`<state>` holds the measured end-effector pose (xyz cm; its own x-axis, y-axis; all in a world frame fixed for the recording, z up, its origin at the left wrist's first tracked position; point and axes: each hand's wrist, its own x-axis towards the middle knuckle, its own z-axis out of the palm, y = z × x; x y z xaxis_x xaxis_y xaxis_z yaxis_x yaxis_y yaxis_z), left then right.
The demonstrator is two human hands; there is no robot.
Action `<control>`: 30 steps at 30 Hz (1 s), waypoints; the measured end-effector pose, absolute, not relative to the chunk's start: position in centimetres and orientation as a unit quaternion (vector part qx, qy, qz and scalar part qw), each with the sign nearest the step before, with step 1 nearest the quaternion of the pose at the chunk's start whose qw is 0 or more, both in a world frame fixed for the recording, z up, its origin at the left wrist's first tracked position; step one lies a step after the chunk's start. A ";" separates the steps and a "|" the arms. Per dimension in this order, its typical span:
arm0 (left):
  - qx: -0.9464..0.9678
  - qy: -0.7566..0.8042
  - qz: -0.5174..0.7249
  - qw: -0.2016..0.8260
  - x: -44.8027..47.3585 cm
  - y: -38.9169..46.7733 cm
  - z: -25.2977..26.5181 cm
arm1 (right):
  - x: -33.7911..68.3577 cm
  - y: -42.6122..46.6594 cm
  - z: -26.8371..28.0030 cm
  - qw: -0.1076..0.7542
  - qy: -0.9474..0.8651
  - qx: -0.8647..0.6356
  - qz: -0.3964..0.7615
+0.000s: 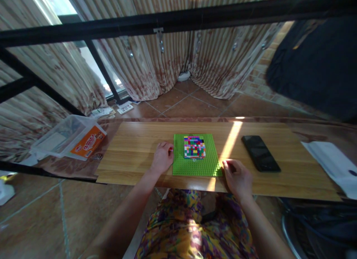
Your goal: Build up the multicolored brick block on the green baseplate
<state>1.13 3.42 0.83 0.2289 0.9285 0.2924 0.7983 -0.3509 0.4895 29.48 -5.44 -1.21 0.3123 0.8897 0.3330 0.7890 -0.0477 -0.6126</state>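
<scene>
A green studded baseplate (181, 168) lies on the wooden board, bearing a compact block of many-coloured toy bricks (194, 147). My left hand (162, 157) rests at the plate's left edge, fingers curled in, with a small red piece (170, 149) showing at the fingertips; it looks like a toy brick. On the other side, my right hand (238, 178) is by the plate's lower right corner. Its thumb and fingertips are drawn together, and what they hold, if anything, is too small to make out.
A black phone (260, 153) lies right of my right hand on the wooden board (134, 147). At the left stands a clear plastic box (63, 134) with an orange label. A white sheet-like item (331, 162) is at the right end. A black metal bar (178, 19) crosses above.
</scene>
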 end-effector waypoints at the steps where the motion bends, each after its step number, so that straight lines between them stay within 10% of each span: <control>1: 0.774 0.555 0.278 0.127 1.1 3.5 0.8 | 29.5 -5.4 -1.2 0.370 -0.583 -0.720 0.067; 30: 0.793 0.530 0.273 0.127 0.7 3.3 2.0 | 29.5 -5.3 -1.4 0.372 -0.587 -0.716 0.068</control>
